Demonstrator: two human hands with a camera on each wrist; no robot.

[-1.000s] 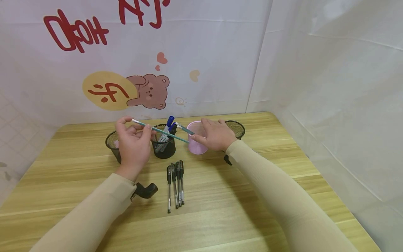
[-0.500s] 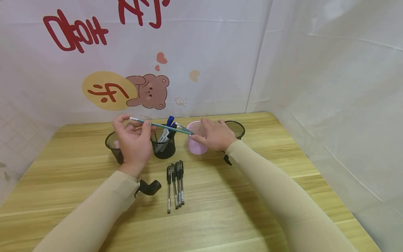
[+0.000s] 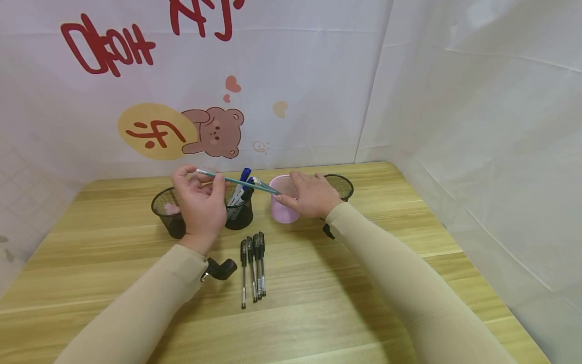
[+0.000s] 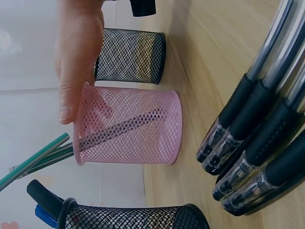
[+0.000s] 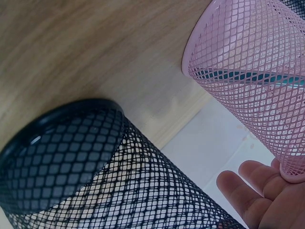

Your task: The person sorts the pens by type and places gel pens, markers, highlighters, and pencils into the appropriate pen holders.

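Observation:
My left hand (image 3: 202, 215) pinches a green pencil (image 3: 236, 181) near its white eraser end. The pencil slants down to the right, its far end at the rim of a pink mesh pen cup (image 3: 284, 211). Other green pencils (image 4: 56, 155) lean inside that cup, sticking out past its rim in the left wrist view. My right hand (image 3: 313, 194) grips the cup at the rim, thumb on the near side and fingers (image 5: 259, 179) round the back.
Left of the pink cup stands a black mesh cup (image 3: 240, 216) of markers. Farther left, another black cup (image 3: 170, 217) has something pink in it. A third black cup (image 3: 342, 186) is partly behind my right hand. Several black gel pens (image 3: 253, 268) lie in front.
My left hand has moved slightly right, and the pencil's far end has risen from beside the pink cup to its rim. My right hand has stayed on the cup.

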